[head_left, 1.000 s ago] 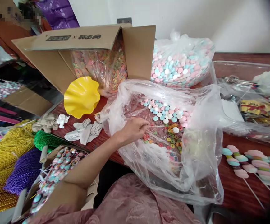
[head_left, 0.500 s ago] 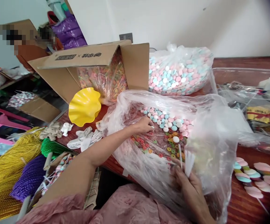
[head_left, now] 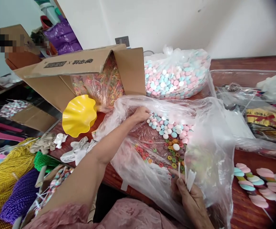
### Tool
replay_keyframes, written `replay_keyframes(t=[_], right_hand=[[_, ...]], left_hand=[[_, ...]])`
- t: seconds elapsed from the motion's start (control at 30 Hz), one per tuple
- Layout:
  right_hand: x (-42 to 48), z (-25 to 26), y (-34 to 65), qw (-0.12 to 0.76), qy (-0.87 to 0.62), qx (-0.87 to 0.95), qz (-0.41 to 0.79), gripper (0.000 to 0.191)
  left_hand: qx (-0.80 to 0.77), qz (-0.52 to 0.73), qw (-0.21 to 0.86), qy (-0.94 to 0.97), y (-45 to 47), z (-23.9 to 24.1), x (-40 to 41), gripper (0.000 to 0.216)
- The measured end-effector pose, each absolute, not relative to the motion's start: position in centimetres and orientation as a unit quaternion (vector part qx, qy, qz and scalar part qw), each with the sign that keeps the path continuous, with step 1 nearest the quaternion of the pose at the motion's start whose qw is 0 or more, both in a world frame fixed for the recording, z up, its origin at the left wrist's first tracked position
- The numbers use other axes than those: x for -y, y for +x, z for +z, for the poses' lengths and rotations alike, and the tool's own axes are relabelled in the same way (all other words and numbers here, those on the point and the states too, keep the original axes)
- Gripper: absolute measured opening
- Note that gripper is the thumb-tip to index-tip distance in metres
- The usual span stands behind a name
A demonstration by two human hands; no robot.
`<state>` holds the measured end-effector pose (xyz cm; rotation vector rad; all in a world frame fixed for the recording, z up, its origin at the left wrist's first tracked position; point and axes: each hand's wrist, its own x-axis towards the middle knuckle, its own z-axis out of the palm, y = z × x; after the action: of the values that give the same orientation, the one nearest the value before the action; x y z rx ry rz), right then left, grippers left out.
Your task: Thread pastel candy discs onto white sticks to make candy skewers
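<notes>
- Pastel discs (head_left: 169, 126) are lying heaped toward the far side of the open plastic bag (head_left: 209, 127).
- Left hand (head_left: 141, 114) is resting at the heap's left end, fingers bunched nearly closed; can't tell if they're gripping a disc.
- Right hand (head_left: 192, 198) is gripping a bundle of white sticks (head_left: 191, 180) at the bag's near side, fingers curled round, two sticks splaying off.
- My read: pinching one disc by its rim is likely working better than squeezing its faces.
- Stick grip probably wants firming: splayed pair is risking a slip. Worth keeping tips off the film too.
- Coloured rings (head_left: 173, 159) are lying between heap and right hand, one white disc (head_left: 176, 147) sitting beside them.
- Loaded sticks (head_left: 246, 185) are lying right of the bag on the table (head_left: 245, 214).
- Yellow bowl (head_left: 79, 114) is standing behind left, just beside the carton (head_left: 131, 71).
</notes>
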<state>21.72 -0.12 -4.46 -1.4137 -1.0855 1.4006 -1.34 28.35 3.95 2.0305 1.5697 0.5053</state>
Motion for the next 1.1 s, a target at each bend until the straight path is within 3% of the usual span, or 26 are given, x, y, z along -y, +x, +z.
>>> replay_keyframes(t=[0.23, 0.4, 0.5, 0.7, 0.77, 0.87, 0.93, 1.1], right_hand=[[0.3, -3.9, 21.7, 0.465, -0.598, 0.448, 0.475, 0.040], [0.1, -4.5, 21.5, 0.472, -0.585, 0.507, 0.422, 0.036], [0.4, -4.4, 21.3, 0.474, -0.555, 0.555, 0.399, 0.036], [1.2, -0.8, 21.4, 0.497, -0.524, 0.615, 0.316, 0.025], [0.8, 0.9, 21.4, 0.500, -0.524, 0.627, 0.287, 0.025], [-0.4, 2.5, 20.8, 0.472, -0.519, 0.654, 0.283, 0.026], [-1.1, 3.0, 20.1, 0.451, -0.510, 0.673, 0.289, 0.028], [-1.8, 3.0, 18.3, 0.449, -0.483, 0.701, 0.272, 0.032]], left_hand=[[-0.530, 0.131, 0.153, 0.824, -0.6, 2.7, -27.0, 0.018], [-0.516, 0.115, 0.095, 0.843, -0.4, 2.4, -24.9, 0.027], [-0.526, 0.133, 0.090, 0.835, -0.4, 2.4, -24.7, 0.031], [-0.525, 0.176, 0.140, 0.820, -1.0, 3.7, -23.9, 0.012], [-0.526, 0.231, 0.223, 0.787, -1.4, 4.7, -22.3, 0.010], [-0.477, 0.375, 0.480, 0.634, -1.9, 6.4, -18.1, 0.021], [-0.426, 0.453, 0.592, 0.513, -2.0, 7.2, -14.9, 0.029], [-0.379, 0.563, 0.651, 0.340, -1.2, 7.3, -9.0, 0.043]])
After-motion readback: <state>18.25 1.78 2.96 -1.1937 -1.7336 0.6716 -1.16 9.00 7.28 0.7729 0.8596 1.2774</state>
